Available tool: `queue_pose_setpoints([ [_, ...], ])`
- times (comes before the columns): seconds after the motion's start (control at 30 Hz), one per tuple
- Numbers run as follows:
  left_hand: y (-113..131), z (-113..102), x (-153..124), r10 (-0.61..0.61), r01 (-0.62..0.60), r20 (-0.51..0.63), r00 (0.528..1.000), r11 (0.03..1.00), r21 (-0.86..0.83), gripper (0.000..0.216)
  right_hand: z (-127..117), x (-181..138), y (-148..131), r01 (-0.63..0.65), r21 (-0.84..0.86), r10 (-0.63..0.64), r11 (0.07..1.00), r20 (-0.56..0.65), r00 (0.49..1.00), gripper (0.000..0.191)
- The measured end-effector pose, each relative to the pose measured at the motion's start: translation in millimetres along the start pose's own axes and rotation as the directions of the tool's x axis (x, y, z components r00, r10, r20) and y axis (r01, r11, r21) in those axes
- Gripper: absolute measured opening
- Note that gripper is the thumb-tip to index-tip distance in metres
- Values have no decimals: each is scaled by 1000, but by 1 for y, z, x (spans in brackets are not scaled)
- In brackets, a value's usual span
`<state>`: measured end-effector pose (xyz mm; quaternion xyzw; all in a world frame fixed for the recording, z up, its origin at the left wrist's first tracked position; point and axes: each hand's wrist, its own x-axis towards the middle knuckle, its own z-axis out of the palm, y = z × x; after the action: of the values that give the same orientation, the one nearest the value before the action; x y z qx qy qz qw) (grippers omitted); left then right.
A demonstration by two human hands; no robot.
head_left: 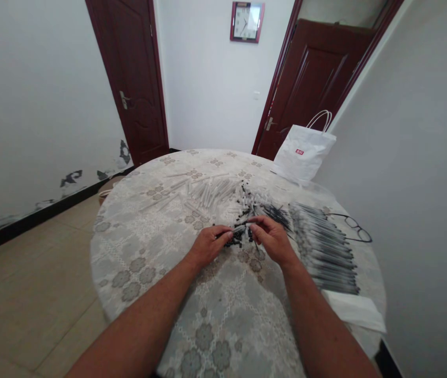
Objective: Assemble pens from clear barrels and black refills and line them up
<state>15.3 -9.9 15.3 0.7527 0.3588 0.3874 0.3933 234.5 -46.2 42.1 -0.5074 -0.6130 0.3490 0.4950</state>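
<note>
Both my hands meet over the middle of a round table (136, 247) covered in a patterned cloth. My left hand (208, 244) is closed in a pinch around one end of a thin pen (242, 226). My right hand (271, 237) pinches the pen's other end. Directly under the hands lies a small heap of black pen caps (236, 240). Beyond them sits a pile of clear pen barrels (211, 192). A neat row of assembled pens (323, 247) lies to the right of my right hand.
A pair of black glasses (352, 224) rests at the table's right edge. A white paper bag (303, 152) stands at the far right side. White paper (355, 310) lies near the front right. Two dark red doors and a wall clock (246, 21) are behind.
</note>
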Motion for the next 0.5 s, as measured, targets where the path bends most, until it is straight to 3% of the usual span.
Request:
queue_pose_setpoints([
  [0.5,-1,0,-1,28,-30,42,999,998,51,29,-12,-2,-4,109,-221,-88,969,105,991,25],
])
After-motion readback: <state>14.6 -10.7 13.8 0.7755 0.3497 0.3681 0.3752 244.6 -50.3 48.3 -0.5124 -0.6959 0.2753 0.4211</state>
